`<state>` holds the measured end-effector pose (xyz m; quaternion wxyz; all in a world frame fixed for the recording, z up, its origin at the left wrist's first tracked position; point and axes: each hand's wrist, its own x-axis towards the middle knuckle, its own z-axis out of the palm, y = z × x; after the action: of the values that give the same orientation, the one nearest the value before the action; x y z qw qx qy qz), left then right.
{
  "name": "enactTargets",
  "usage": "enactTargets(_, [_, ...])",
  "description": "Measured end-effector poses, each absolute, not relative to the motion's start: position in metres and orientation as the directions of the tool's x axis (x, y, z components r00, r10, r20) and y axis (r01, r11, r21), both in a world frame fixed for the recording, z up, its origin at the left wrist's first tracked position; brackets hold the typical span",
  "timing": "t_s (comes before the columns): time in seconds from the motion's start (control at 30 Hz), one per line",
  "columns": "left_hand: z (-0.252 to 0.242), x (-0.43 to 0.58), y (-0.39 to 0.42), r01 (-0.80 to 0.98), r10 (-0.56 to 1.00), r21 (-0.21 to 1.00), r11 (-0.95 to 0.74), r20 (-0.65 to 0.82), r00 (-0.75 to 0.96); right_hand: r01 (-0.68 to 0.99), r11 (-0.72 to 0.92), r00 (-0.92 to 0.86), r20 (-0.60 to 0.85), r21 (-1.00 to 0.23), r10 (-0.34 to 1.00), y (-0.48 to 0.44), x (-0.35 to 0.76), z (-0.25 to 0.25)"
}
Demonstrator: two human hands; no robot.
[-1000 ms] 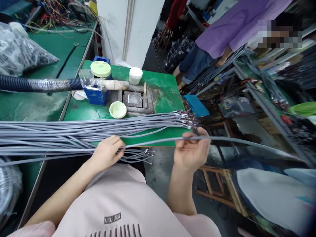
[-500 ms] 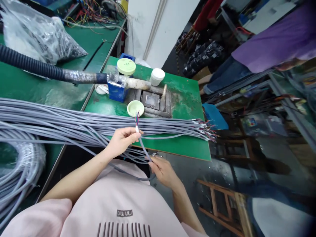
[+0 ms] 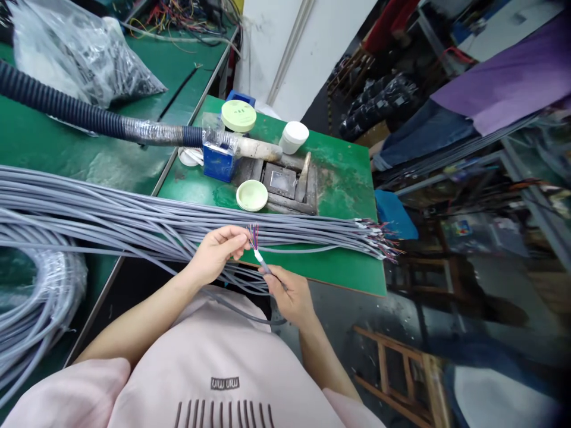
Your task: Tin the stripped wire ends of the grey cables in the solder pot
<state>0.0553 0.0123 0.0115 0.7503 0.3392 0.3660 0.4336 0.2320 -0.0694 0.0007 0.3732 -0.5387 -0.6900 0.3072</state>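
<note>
My right hand (image 3: 289,291) is closed round a grey cable (image 3: 264,265) just below its stripped end. Above a white band on that cable, several thin coloured wires (image 3: 254,238) fan out. My left hand (image 3: 220,252) is pinched at the left side of these wires, thumb against forefinger; which strand is between the fingertips is too small to tell. Behind both hands a thick bundle of grey cables (image 3: 303,229) lies across the bench, its stripped ends at the right.
Beyond the bundle are a pale green dish (image 3: 252,196), a soot-stained soldering pot (image 3: 282,180), a white tub (image 3: 294,137) and a green-lidded tub (image 3: 238,116). A black extraction hose (image 3: 89,116) crosses from the left. A coiled cable (image 3: 57,291) lies at left; a person in purple (image 3: 504,77) stands right.
My right hand has moved up the cable towards its end. My left hand has let go of the white band and shifted to the wires. The cable end has dropped lower and tilts left.
</note>
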Motion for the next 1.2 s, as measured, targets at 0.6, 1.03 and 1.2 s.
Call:
enactTargets(0.6, [0.015,0.066,0.012,-0.432,0.871,0.809,0.398,-0.186,0.455,0.339,0.182,-0.097,0.158,-0.923,0.983,-0.057,0.224,-0.002])
enactTargets(1.03, [0.017,0.086,-0.004,-0.477,0.946,0.834,0.277,-0.151,0.287,0.311,0.287,0.289,0.378,-0.906,0.88,-0.041,0.208,0.003])
enactTargets(1.2, [0.014,0.09,-0.004,-0.445,0.97,0.875,0.189,-0.095,0.225,0.368,0.379,0.272,0.488,-0.849,0.829,-0.037,0.213,0.011])
